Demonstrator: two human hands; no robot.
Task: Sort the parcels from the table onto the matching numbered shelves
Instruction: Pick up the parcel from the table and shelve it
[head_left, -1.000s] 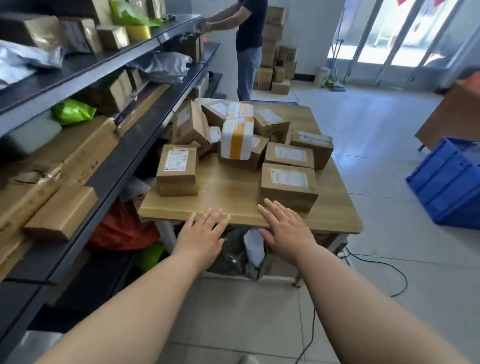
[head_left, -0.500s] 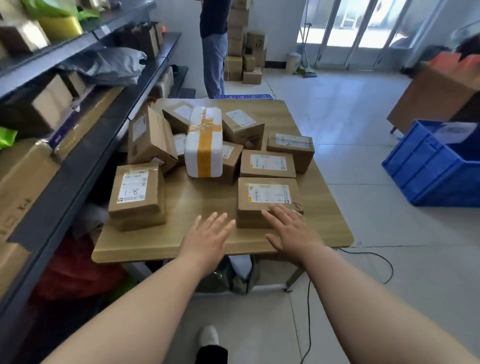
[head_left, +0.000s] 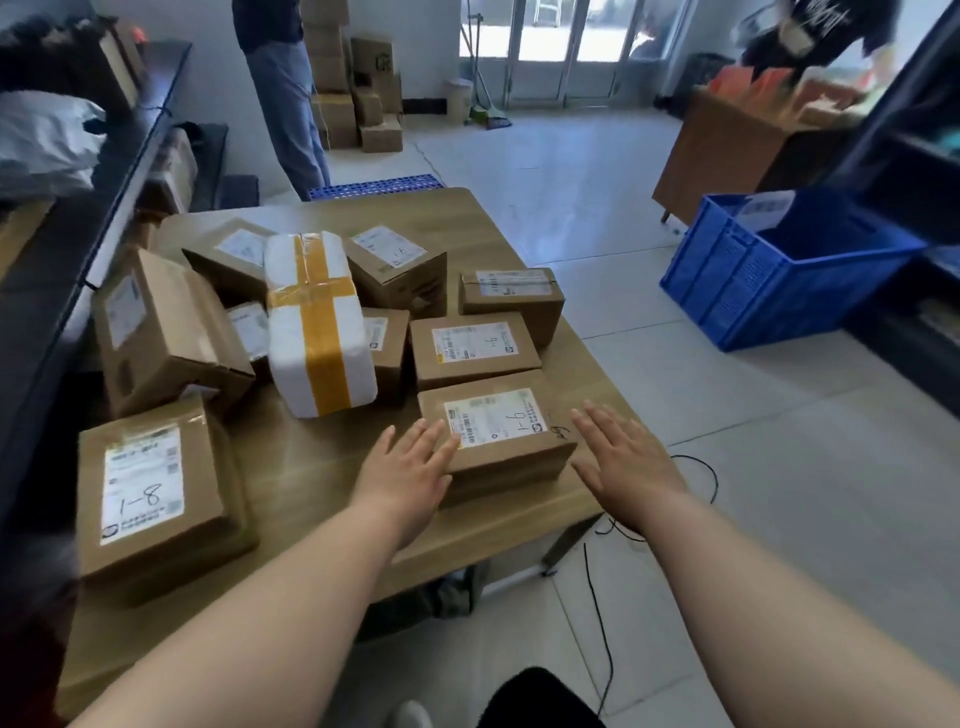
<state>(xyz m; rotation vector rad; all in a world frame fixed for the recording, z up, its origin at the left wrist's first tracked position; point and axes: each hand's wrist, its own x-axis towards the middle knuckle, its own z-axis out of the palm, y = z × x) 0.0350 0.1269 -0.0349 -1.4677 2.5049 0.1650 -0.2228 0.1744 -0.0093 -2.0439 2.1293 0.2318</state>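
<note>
Several cardboard parcels lie on a wooden table (head_left: 291, 473). The nearest one, a brown box marked 1-6 (head_left: 498, 436), sits by the table's front right edge. My left hand (head_left: 410, 467) is open, its fingers touching the box's left side. My right hand (head_left: 618, 457) is open just to the box's right, fingers spread, close to it. A box marked 1-8 (head_left: 150, 488) lies at the front left. A white foam parcel with yellow tape (head_left: 317, 322) rests on the pile in the middle. Behind the near box lies another 1-6 box (head_left: 472, 348).
Dark shelves (head_left: 78, 249) with parcels run along the left. A blue crate (head_left: 779, 265) stands on the floor at right. A person (head_left: 280, 88) stands beyond the table near stacked cartons (head_left: 358, 88). A black cable (head_left: 597, 597) trails on the floor under the table's right side.
My view has swung right and closer to the table. Both hands have moved forward and now flank the near 1-6 box, left hand at its left side, right hand at its right.
</note>
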